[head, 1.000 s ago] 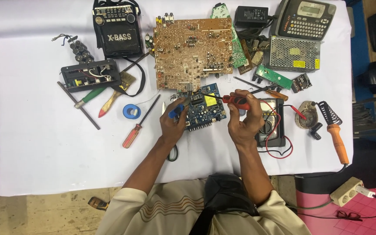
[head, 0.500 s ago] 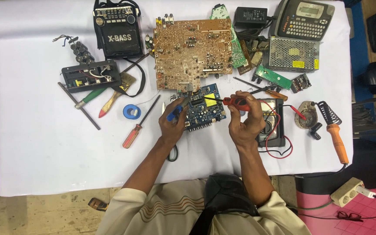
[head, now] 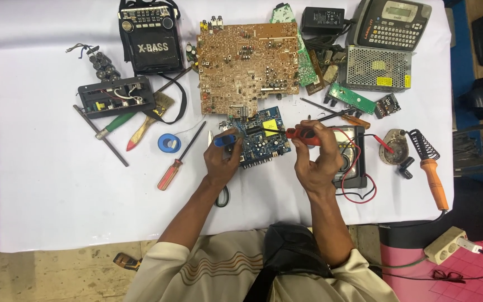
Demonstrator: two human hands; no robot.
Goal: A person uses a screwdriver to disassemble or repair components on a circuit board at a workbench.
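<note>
A small blue circuit board (head: 261, 137) lies on the white table in front of me. My left hand (head: 223, 156) grips a blue-handled tool (head: 225, 140) whose tip rests at the board's left edge. My right hand (head: 317, 156) holds a red test probe (head: 303, 134) pointing left onto the board near a yellow part. Partly hidden under my right hand is a black multimeter (head: 353, 162) with red and black leads.
A large brown circuit board (head: 247, 64) lies behind the blue one. Left: black radio (head: 151, 39), opened black box (head: 115, 96), screwdrivers (head: 179, 159), blue tape roll (head: 169, 142). Right: metal mesh power supply (head: 377, 68), label printer (head: 392, 23), orange soldering iron (head: 431, 170), power strip (head: 445, 245).
Both hands stay on the blue board; the red probe and blue-handled tool shift only slightly.
</note>
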